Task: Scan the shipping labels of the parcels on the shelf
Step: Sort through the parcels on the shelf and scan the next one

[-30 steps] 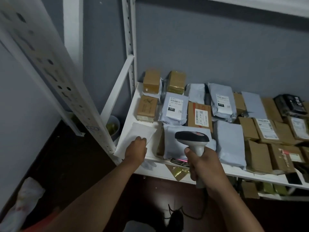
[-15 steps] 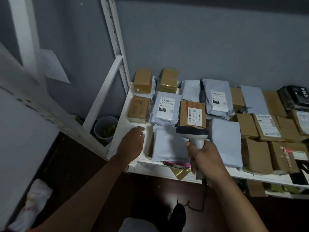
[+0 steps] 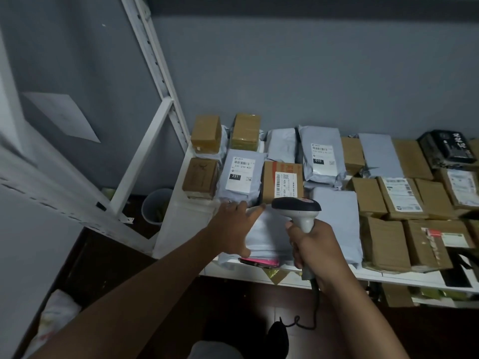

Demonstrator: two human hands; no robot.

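A: Parcels (image 3: 334,182) are lying packed edge to edge across the white shelf (image 3: 259,274), brown boxes and grey mailer bags mixed, running from the left post to the far right.

B: Hands?

A: Right hand (image 3: 315,251) is gripping the scanner (image 3: 298,211) by its handle, fingers wrapped round it; the dark head is sitting over the near row, cord (image 3: 309,317) trailing down toward the floor. Left hand (image 3: 233,226) is reaching in with fingers stretched out fairly wide, fingertips lying at the near edge of the labelled grey bag (image 3: 242,177) marked 231, palm over a plain grey bag (image 3: 267,237) at the shelf front.

B: Labels facing up?

A: Several. The brown box (image 3: 282,182) just right of bag 231 is showing a barcode label, directly beyond the scanner head. Another labelled bag (image 3: 321,155) is lying farther back. Something pink (image 3: 259,262) is poking out under the plain bag.

B: Beam on a label?

A: Cannot tell.
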